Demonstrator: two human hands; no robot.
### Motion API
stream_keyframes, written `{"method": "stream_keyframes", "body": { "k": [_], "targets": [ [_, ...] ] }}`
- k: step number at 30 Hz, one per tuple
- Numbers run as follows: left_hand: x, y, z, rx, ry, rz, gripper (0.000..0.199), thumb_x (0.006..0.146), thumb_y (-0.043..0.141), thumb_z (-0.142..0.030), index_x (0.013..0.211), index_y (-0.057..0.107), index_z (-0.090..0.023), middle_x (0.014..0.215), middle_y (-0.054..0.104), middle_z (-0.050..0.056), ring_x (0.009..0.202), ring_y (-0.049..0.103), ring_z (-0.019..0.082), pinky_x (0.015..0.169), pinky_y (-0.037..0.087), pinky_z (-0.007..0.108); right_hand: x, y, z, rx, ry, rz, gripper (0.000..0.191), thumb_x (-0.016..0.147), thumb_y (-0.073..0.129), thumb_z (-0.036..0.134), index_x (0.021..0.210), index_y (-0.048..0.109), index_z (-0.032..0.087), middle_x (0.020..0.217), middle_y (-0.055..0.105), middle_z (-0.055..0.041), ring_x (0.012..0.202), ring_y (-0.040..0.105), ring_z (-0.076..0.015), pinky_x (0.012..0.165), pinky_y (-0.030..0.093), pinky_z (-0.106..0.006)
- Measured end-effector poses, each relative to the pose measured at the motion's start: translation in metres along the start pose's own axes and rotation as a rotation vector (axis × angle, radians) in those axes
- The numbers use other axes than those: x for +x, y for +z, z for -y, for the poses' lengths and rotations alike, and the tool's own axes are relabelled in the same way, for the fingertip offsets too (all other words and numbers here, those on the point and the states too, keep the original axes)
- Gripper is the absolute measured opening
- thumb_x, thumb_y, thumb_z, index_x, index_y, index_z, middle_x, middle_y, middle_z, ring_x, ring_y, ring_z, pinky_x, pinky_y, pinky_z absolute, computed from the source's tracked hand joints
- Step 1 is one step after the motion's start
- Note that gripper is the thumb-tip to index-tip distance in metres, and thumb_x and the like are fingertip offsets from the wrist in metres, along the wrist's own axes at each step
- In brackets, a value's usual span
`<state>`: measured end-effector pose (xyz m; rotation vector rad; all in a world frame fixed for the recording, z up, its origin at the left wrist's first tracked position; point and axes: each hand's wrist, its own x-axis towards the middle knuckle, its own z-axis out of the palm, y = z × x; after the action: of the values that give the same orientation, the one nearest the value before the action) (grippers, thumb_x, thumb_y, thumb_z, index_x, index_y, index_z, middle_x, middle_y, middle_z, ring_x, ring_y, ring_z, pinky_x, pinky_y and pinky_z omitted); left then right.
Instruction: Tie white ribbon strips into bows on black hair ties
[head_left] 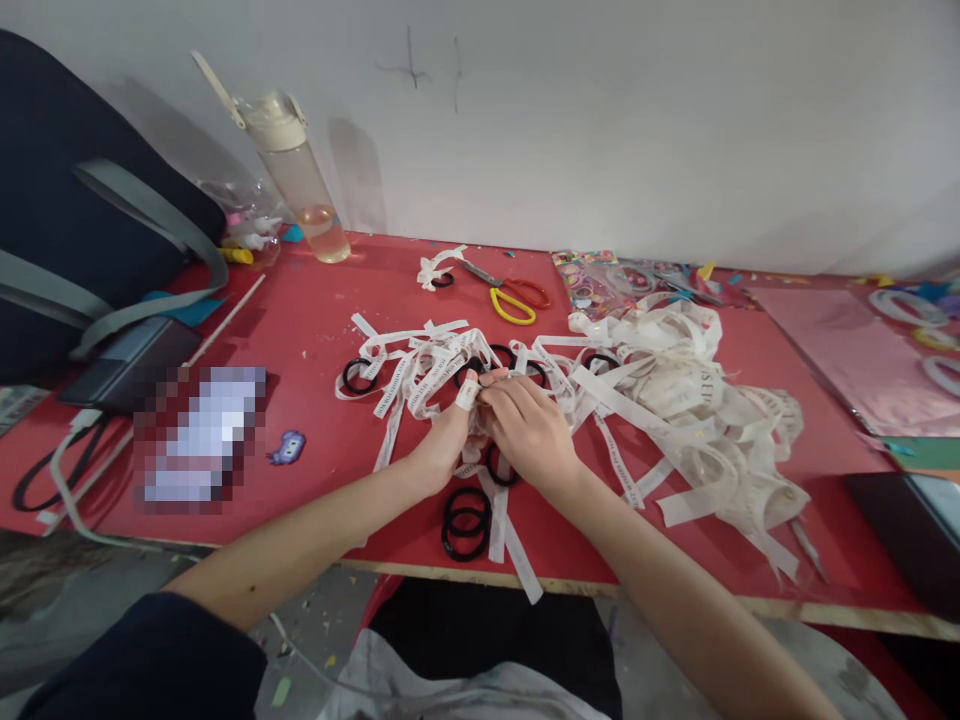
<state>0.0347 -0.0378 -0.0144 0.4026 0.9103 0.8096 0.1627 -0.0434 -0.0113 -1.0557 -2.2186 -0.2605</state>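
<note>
My left hand (448, 440) and my right hand (531, 430) meet over the middle of the red table, fingers closed together on a white printed ribbon (431, 375). A black hair tie (468, 368) shows just beyond my fingertips; whether they grip it too is hidden. A white strip (466, 392) crosses my left thumb. More ribbon lies loosely tangled around both hands, with several black hair ties among it. Nearer to me, black hair ties (465, 524) lie overlapping on the table. A larger heap of white ribbon (697, 400) spreads to the right of my right hand.
Scissors (510, 293) with one red and one yellow handle lie beyond, beside a white ribbon bow (433, 272). A water bottle (304, 180) stands at the back left. A phone (206, 435), a power bank (139, 362) and a dark bag (90, 190) occupy the left.
</note>
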Motion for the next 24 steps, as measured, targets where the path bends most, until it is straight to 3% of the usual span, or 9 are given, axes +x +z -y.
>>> {"method": "stream_keyframes", "body": {
  "k": [4, 8, 14, 19, 24],
  "targets": [
    [-0.006, 0.003, -0.006, 0.080, 0.058, 0.020, 0.050, 0.073, 0.067, -0.065, 0.074, 0.053, -0.017, 0.056, 0.039, -0.006, 0.044, 0.033, 0.006, 0.041, 0.018, 0.018, 0.000, -0.005, -0.004, 0.104, -0.024, -0.001, 0.018, 0.093, 0.050, 0.007, 0.100, 0.065, 0.015, 0.099, 0.070, -0.0115, 0.101, 0.065, -0.0229, 0.090, 0.055, -0.038],
    [-0.011, 0.004, -0.013, 0.083, 0.065, 0.065, 0.049, 0.075, 0.067, -0.063, 0.070, 0.048, -0.017, 0.056, 0.038, -0.005, 0.048, 0.032, 0.006, 0.043, 0.021, 0.019, -0.001, -0.009, -0.007, 0.204, -0.030, -0.040, 0.019, 0.095, 0.051, 0.010, 0.104, 0.066, 0.019, 0.099, 0.071, -0.0095, 0.108, 0.064, -0.0228, 0.092, 0.056, -0.040],
    [-0.010, -0.001, -0.022, 0.062, 0.080, 0.179, 0.039, 0.090, 0.055, -0.052, 0.084, 0.063, -0.014, 0.064, 0.044, -0.002, 0.052, 0.031, 0.006, 0.046, 0.020, 0.019, 0.003, -0.011, -0.011, 0.298, -0.023, -0.051, 0.019, 0.094, 0.052, 0.012, 0.103, 0.067, 0.019, 0.093, 0.073, -0.0071, 0.095, 0.068, -0.0206, 0.088, 0.057, -0.039],
    [-0.010, -0.001, -0.026, 0.076, 0.081, 0.235, 0.041, 0.084, 0.063, -0.053, 0.095, 0.069, -0.014, 0.070, 0.049, -0.001, 0.052, 0.033, 0.005, 0.043, 0.020, 0.017, 0.004, -0.013, -0.013, 0.322, -0.091, -0.029, 0.020, 0.095, 0.053, 0.012, 0.092, 0.070, 0.021, 0.091, 0.071, -0.0056, 0.096, 0.066, -0.0196, 0.086, 0.057, -0.037],
    [-0.010, -0.001, -0.021, 0.047, 0.080, 0.243, 0.040, 0.080, 0.068, -0.053, 0.088, 0.067, -0.014, 0.069, 0.050, -0.002, 0.051, 0.035, 0.005, 0.043, 0.023, 0.016, 0.002, -0.008, -0.009, 0.301, -0.073, -0.050, 0.017, 0.091, 0.061, 0.014, 0.083, 0.071, 0.023, 0.090, 0.070, -0.0041, 0.102, 0.064, -0.0204, 0.085, 0.056, -0.036]
  ]
}}
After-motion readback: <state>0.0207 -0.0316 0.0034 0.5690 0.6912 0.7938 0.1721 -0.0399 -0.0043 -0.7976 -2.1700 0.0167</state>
